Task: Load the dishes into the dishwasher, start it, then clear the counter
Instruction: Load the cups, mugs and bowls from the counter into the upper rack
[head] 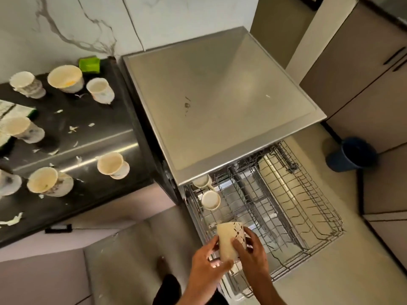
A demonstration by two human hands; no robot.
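Both my hands hold one cream mug (226,241) with a dark pattern over the front left corner of the pulled-out wire rack (308,208). My left hand (206,267) grips its lower side and my right hand (253,249) wraps its right side. Two cream mugs (211,200) (201,181) lie in the rack's left row, close to the steel dishwasher (220,102). Several dirty cups stand on the dark counter (88,190), among them one near the edge (113,165) and another (49,184) beside it.
A green sponge (89,65) lies at the counter's back corner and white scraps litter its top. A dark blue bucket (350,154) stands on the floor right of the dishwasher, beside beige cabinets (363,69). My dark-clothed leg (167,289) shows at the bottom.
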